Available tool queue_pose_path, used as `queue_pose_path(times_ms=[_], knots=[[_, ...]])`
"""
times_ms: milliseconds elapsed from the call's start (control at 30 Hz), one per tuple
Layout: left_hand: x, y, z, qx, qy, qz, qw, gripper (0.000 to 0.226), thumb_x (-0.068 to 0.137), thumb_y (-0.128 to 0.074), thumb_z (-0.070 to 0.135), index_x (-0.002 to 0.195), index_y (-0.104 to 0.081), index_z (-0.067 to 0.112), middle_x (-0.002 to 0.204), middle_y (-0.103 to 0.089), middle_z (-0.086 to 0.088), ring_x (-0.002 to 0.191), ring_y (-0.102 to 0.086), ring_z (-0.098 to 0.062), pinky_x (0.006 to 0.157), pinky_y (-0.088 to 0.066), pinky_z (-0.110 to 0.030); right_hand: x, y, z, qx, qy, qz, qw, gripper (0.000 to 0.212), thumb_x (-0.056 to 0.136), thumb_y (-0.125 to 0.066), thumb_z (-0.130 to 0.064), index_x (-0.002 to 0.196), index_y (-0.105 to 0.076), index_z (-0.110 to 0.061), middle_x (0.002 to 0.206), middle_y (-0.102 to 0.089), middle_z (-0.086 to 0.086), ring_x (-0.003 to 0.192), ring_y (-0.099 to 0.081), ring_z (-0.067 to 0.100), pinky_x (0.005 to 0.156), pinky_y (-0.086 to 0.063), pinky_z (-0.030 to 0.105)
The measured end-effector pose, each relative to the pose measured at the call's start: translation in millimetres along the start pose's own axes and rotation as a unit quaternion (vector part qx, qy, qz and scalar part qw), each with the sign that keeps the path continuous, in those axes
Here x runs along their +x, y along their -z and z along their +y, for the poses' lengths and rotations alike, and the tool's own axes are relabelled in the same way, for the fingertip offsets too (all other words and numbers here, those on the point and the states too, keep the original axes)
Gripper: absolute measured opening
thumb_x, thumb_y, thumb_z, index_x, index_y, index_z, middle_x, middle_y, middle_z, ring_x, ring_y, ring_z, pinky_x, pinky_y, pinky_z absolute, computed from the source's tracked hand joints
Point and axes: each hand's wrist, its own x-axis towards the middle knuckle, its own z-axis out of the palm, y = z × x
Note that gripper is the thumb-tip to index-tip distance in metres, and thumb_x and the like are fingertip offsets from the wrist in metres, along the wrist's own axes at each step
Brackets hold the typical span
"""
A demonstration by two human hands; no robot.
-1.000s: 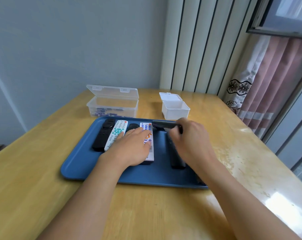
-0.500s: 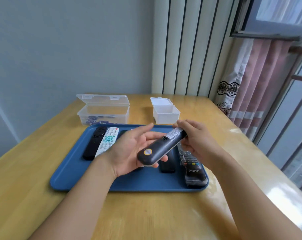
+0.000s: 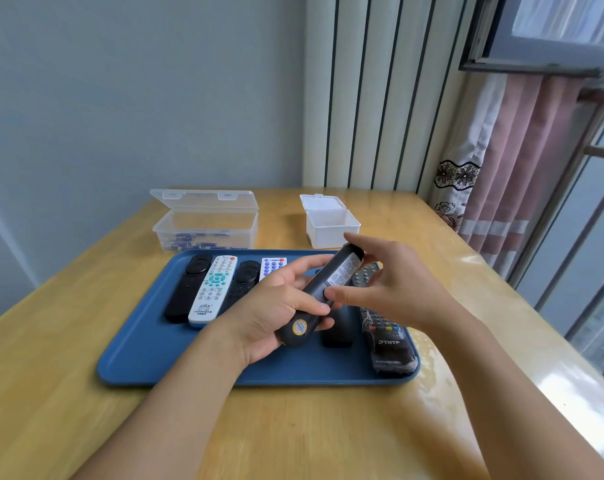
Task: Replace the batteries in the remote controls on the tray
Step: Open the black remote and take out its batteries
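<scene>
Head view shows my left hand (image 3: 276,313) with its grip wrapped around a dark oval remote control (image 3: 319,299), held back-side up above the blue plastic tray (image 3: 134,344). My right hand (image 3: 394,285) pinches the remote's far end, thumb pressed on its back cover. On the tray lie a slim black remote (image 3: 186,289) at nine o'clock, a white remote with teal buttons (image 3: 212,289) beside it, and a plastic-wrapped black remote (image 3: 387,337) at three o'clock. At twelve o'clock on the wooden bench (image 3: 293,431) stand a clear lidded box of batteries (image 3: 203,226) and a small white box (image 3: 331,225).
</scene>
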Motion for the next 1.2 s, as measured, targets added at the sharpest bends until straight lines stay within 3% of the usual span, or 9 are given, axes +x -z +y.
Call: queue_pose_path(times_ms=[267,467,567,700,833,900,967,1100,1200], knots=[[4,-5,-1,0.024,-0.007,0.020,0.999,0.064,0.086,-0.050,-0.021,0.130,-0.064,0.023,0.102,-0.066,-0.011,0.074,-0.063,-0.020,0.065,-0.051,-0.033,-3,-7,-4,-0.081,0.081,0.045,0.992,0.062,0.064,-0.066,-0.049,0.101,-0.064,0.001,0.086,-0.070,0.009,0.080,-0.069,0.026,0.072,-0.057,0.045],[8,-6,-3,-0.015,-0.019,0.054,0.998,0.050,0.089,-0.051,-0.011,0.128,-0.063,0.018,0.086,-0.065,-0.014,0.068,-0.057,-0.025,0.056,-0.046,-0.032,-8,-14,-12,-0.002,0.125,0.053,0.991,0.028,0.073,-0.060,-0.012,0.096,-0.076,-0.008,0.097,-0.070,0.010,0.086,-0.069,0.021,0.069,-0.058,0.031],[10,-5,-2,-0.058,-0.019,0.071,0.996,0.034,0.097,-0.054,0.002,0.127,-0.064,0.017,0.090,-0.070,-0.013,0.066,-0.063,-0.026,0.057,-0.052,-0.031,-6,-16,-14,0.116,0.064,0.088,0.987,0.017,0.080,-0.065,-0.003,0.087,-0.077,-0.013,0.101,-0.072,-0.008,0.074,-0.069,0.013,0.071,-0.060,0.033],[12,-7,-6,-0.080,-0.011,0.098,0.992,0.026,0.102,-0.054,0.011,0.126,-0.063,0.014,0.105,-0.071,-0.023,0.068,-0.068,-0.030,0.057,-0.057,-0.033,1,-6,-8,0.167,-0.038,0.126,0.977,0.009,0.082,-0.071,-0.008,0.080,-0.071,-0.017,0.082,-0.074,0.012,0.060,-0.073,0.021,0.061,-0.061,0.046],[11,-7,-6,-0.090,-0.013,0.116,0.989,0.022,0.104,-0.050,0.012,0.117,-0.067,0.005,0.116,-0.073,-0.021,0.073,-0.073,-0.026,0.058,-0.060,-0.030,-3,15,10,0.066,-0.098,0.031,0.992,0.015,0.082,-0.067,-0.004,0.086,-0.072,-0.018,0.065,-0.073,0.011,0.056,-0.072,0.017,0.053,-0.053,0.026],[10,-7,-5,-0.103,-0.013,0.109,0.989,0.023,0.105,-0.049,0.012,0.117,-0.067,0.006,0.118,-0.072,-0.020,0.079,-0.074,-0.029,0.061,-0.062,-0.032,-7,21,19,-0.060,-0.086,-0.040,0.994,0.016,0.081,-0.072,-0.011,0.092,-0.074,-0.022,0.075,-0.075,0.003,0.062,-0.069,0.013,0.055,-0.048,0.019],[9,-8,-5,-0.111,-0.011,0.099,0.989,0.024,0.105,-0.047,0.011,0.120,-0.066,0.008,0.120,-0.072,-0.020,0.083,-0.074,-0.031,0.062,-0.062,-0.034,-8,21,22,-0.148,-0.047,-0.093,0.983,0.016,0.079,-0.076,-0.021,0.093,-0.077,-0.026,0.088,-0.073,-0.008,0.076,-0.064,0.011,0.070,-0.053,0.026],[8,-11,-7,-0.091,-0.010,0.077,0.993,0.026,0.105,-0.046,0.011,0.124,-0.063,0.009,0.115,-0.073,-0.020,0.079,-0.072,-0.029,0.062,-0.060,-0.034,-10,21,17,-0.140,-0.026,-0.153,0.978,0.013,0.082,-0.077,-0.032,0.095,-0.077,-0.032,0.078,-0.064,-0.023,0.076,-0.058,0.001,0.065,-0.043,0.012],[8,-11,-7,-0.082,-0.012,0.068,0.994,0.027,0.104,-0.045,0.011,0.126,-0.060,0.009,0.111,-0.075,-0.018,0.075,-0.071,-0.026,0.062,-0.060,-0.033,-9,22,20,-0.123,-0.029,-0.154,0.980,0.016,0.083,-0.077,-0.026,0.096,-0.077,-0.033,0.079,-0.064,-0.025,0.076,-0.059,0.002,0.069,-0.047,0.018]])
